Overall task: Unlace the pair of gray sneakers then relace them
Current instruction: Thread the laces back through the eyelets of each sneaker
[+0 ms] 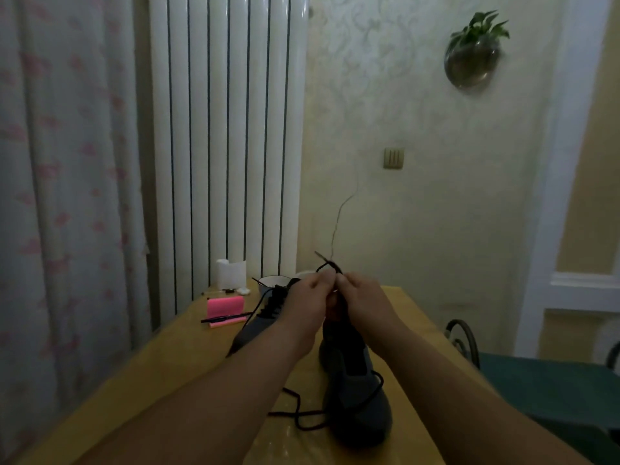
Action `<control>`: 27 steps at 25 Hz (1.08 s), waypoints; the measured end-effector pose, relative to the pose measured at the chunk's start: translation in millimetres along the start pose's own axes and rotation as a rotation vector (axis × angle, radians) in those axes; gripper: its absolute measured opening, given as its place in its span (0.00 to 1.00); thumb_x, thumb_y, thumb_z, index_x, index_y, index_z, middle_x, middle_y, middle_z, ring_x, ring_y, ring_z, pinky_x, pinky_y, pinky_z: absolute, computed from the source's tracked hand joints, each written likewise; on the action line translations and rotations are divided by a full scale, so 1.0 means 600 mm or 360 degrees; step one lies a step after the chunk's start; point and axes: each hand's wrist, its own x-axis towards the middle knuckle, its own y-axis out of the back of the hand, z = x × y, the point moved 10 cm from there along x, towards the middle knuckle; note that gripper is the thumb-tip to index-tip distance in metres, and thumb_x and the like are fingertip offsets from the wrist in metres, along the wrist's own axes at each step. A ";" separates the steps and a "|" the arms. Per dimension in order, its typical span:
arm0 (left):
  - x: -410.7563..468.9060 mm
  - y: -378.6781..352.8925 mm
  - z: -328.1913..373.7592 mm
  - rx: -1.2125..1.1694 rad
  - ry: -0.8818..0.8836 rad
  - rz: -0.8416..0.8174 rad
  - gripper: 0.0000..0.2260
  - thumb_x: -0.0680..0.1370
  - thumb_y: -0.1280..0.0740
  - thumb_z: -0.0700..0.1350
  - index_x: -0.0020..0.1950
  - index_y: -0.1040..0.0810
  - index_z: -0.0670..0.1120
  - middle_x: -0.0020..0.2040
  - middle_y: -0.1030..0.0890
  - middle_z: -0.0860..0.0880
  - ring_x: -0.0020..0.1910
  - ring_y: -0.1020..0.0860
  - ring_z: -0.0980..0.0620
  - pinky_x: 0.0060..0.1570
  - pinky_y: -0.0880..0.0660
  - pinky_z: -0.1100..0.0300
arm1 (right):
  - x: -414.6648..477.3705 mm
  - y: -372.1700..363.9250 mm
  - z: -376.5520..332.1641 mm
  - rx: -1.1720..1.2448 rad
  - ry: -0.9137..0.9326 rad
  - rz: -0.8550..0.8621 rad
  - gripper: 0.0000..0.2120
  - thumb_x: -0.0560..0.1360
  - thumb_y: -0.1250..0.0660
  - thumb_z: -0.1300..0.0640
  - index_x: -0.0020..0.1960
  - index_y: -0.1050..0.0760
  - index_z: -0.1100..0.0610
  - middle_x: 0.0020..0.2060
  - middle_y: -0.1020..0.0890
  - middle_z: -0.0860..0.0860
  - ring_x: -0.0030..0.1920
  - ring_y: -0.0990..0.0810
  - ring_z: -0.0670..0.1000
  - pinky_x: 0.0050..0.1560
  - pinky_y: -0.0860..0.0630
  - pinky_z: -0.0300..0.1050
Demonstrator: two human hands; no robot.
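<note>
Two gray sneakers lie on the yellow table (pixel 174 357). The near sneaker (pixel 359 397) points toward me, and its black lace (pixel 302 414) trails loose over the toe and onto the table. The far sneaker (pixel 265 320) lies to the left behind my left arm, with black lacing still in it. My left hand (pixel 310 292) and my right hand (pixel 360 297) meet above the near sneaker's collar. Both pinch the upper end of the black lace, and a short lace tip (pixel 327 261) sticks up above the fingers.
A pink sticky-note pad (pixel 224 307) with a black pen (pixel 226 318) lies at the table's left back. Behind stand a white bowl (pixel 273 281), a white paper roll (pixel 231 273) and a radiator (pixel 228 139). A green chair (pixel 550 391) sits to the right.
</note>
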 end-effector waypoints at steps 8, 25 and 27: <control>0.014 0.006 -0.015 -0.0141 0.0059 -0.0034 0.14 0.87 0.39 0.50 0.65 0.18 0.46 0.57 0.13 0.48 0.54 0.19 0.50 0.47 0.23 0.57 | -0.039 -0.015 0.045 -0.0379 0.0058 -0.0252 0.16 0.88 0.43 0.52 0.54 0.18 0.57 0.41 0.13 0.54 0.42 0.14 0.51 0.49 0.18 0.51; 0.032 0.006 0.007 -0.0086 -0.0066 -0.0085 0.13 0.88 0.40 0.48 0.61 0.17 0.44 0.42 0.19 0.48 0.46 0.21 0.48 0.55 0.24 0.50 | -0.046 -0.004 0.068 -0.0593 -0.0116 -0.0476 0.13 0.86 0.41 0.53 0.55 0.18 0.55 0.48 0.14 0.57 0.51 0.15 0.57 0.61 0.20 0.62; 0.031 0.005 0.004 -0.0048 -0.0052 -0.0096 0.13 0.88 0.40 0.47 0.61 0.19 0.41 0.39 0.24 0.49 0.40 0.26 0.51 0.46 0.26 0.56 | -0.038 0.014 0.034 -0.0521 -0.0016 -0.0335 0.12 0.86 0.43 0.53 0.55 0.21 0.49 0.55 0.17 0.57 0.58 0.19 0.58 0.62 0.22 0.62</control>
